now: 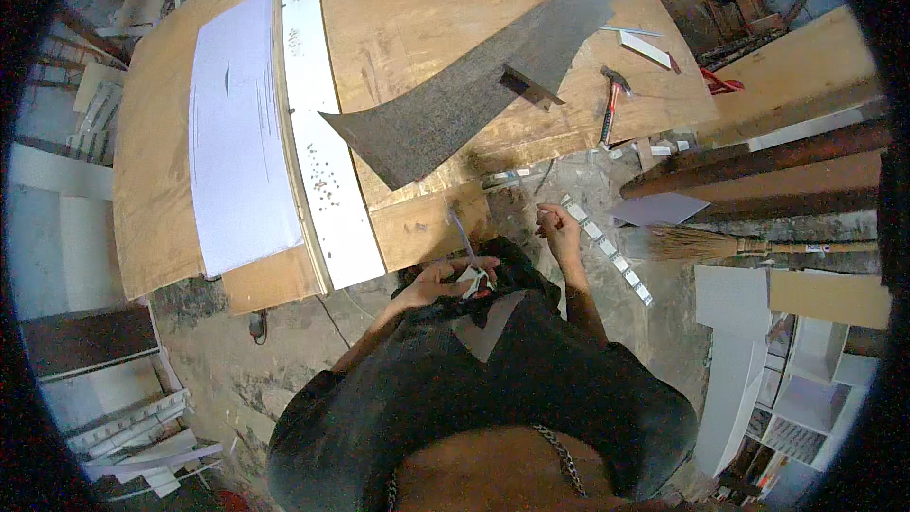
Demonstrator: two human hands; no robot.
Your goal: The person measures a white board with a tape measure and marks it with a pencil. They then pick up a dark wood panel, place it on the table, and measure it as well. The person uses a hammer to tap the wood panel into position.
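My left hand (438,284) is closed around a small white-and-red object (474,283) in front of my dark shirt. A narrow pale strip (463,233) rises from that spot toward the table edge; its kind is too small to tell. Raised to the right is my right hand (561,228), its fingers curled together, and what they hold, if anything, cannot be made out. Close beside it runs a long thin strip with several white rectangles (609,248), slanting down to the right; whether the fingers touch it is unclear.
Ahead, a wooden table (379,47) bears a white panel (242,133), a long white board (318,133), a curved dark sheet (455,100) and a hammer (611,104). A straw broom (701,245) lies to the right, near white shelving (806,379). A cable runs across the floor at left.
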